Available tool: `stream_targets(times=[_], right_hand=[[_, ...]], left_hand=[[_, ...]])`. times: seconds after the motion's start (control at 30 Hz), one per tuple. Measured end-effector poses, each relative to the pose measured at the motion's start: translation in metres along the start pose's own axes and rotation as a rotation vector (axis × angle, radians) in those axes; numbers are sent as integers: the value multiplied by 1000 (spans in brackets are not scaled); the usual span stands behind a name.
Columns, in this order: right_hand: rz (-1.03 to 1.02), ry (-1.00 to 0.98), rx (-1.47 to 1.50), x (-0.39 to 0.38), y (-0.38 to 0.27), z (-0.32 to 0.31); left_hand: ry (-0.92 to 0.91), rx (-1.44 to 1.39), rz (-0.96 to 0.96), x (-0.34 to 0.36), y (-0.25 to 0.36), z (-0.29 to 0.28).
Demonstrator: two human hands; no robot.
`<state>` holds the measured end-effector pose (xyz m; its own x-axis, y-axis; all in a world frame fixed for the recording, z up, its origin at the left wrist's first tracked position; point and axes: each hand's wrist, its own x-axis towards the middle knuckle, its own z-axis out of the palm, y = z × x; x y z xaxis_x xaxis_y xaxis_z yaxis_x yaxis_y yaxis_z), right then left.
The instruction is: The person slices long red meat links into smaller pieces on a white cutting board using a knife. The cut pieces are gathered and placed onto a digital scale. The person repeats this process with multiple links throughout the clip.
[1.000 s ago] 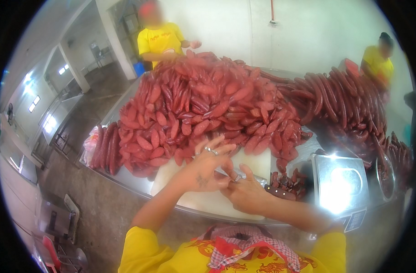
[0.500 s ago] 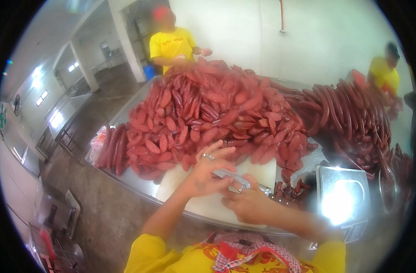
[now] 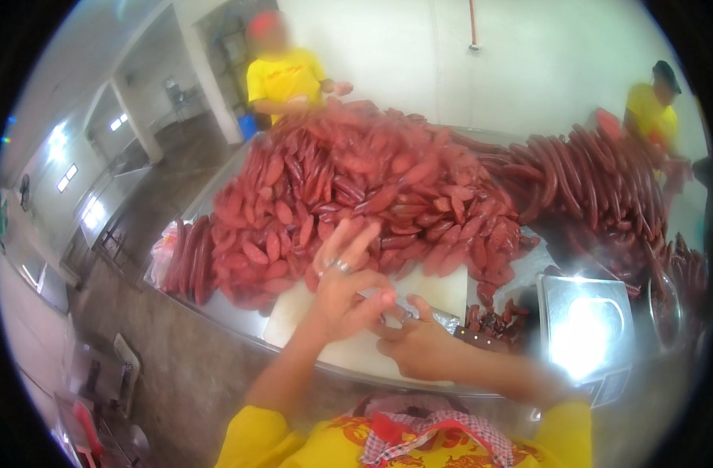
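My left hand (image 3: 342,295) is over the white cutting board (image 3: 290,318), a ring on one finger. Its thumb and forefinger come together while the other fingers stretch up toward the sausages. Close by on the right, my right hand (image 3: 420,337) has curled fingers meeting my left fingertips and its thumb raised. Anything pinched there is too small to make out. Behind my right hand is a knife (image 3: 481,338) with a dark riveted handle, its shiny blade partly covered. A large heap of cut red sausages (image 3: 372,187) fills the table beyond the board.
Long whole sausages (image 3: 575,179) are piled at the right, with several more (image 3: 191,261) at the left. A shiny metal scale (image 3: 587,320) stands right of the board, near small dark pieces (image 3: 497,318). Two people in yellow shirts (image 3: 286,78) stand beyond the table.
My left hand's upper fingers have drawn up and left, and its thumb has risen. My right hand has stayed close to it. The view has shifted slightly.
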<state>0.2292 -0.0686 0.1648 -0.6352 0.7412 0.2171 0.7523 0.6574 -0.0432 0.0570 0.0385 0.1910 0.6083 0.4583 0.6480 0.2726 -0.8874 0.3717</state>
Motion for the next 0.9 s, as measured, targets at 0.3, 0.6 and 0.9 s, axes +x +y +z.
stream_targets(times=[0.3,0.6,0.9], right_hand=[[30,-19,20,-9,-1,-5],[71,13,41,-9,0,-6],[-30,-60,84,-10,-5,-2]], left_hand=[[-100,61,50,-4,5,11],[239,51,110,-28,7,37],[-229,-375,-171,-22,-26,30]])
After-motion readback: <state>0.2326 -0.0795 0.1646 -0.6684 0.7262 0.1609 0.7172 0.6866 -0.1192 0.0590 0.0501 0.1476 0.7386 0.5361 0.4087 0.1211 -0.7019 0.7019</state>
